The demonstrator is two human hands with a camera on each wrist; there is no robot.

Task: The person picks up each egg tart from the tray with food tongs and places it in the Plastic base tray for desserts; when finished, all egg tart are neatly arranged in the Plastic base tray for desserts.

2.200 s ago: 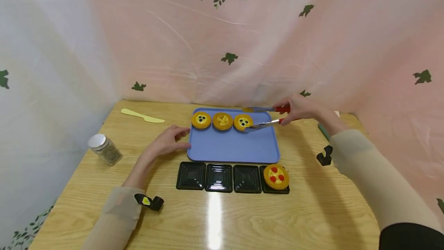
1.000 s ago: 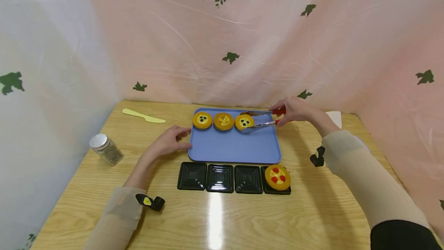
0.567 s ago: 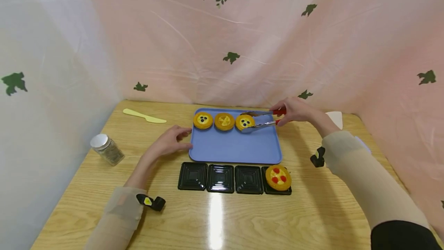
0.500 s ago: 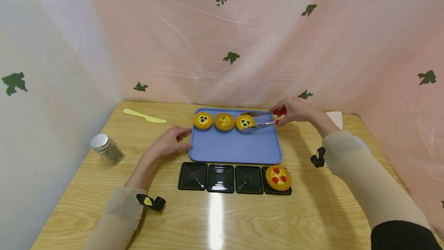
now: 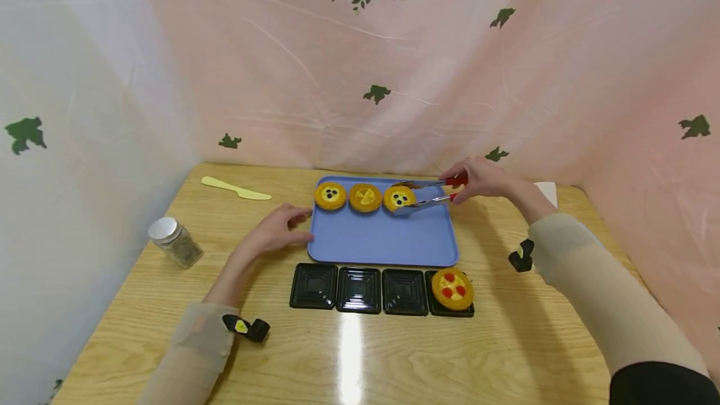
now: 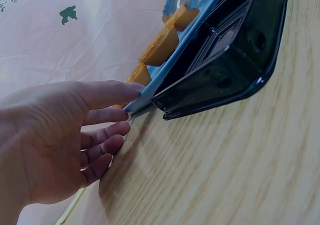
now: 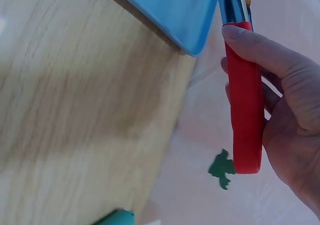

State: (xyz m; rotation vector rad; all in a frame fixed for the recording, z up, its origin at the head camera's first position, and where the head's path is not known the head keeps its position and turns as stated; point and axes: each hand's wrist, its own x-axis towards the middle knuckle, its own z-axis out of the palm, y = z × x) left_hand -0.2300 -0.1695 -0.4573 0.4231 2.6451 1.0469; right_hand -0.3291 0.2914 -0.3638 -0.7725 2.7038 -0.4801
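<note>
A blue tray (image 5: 382, 236) carries three tarts in a row along its far side. The left tart (image 5: 330, 196) and the right tart (image 5: 398, 197) have dark berries; the middle tart (image 5: 365, 198) has yellow pieces. My right hand (image 5: 480, 179) grips red-handled metal tongs (image 5: 425, 204), whose tips lie spread on either side of the right tart. At the tray's left edge, my left hand (image 5: 277, 229) touches the rim with loosely bent fingers, thumb (image 6: 112, 92) resting against it. In front, a tart with red toppings (image 5: 452, 289) sits on the rightmost small black tray (image 5: 454, 313).
Three more black square trays (image 5: 314, 286) continue that row leftward. A silver-lidded jar (image 5: 175, 242) and a pale yellow knife (image 5: 236, 189) lie on the left. A white item (image 5: 547, 192) is behind the right forearm. Patterned cloth (image 5: 337, 111) hangs behind the table.
Since the earliest frame, the far tip of the tongs has come in toward the right tart, and the tongs' spread has narrowed. The left hand and the tarts have stayed put.
</note>
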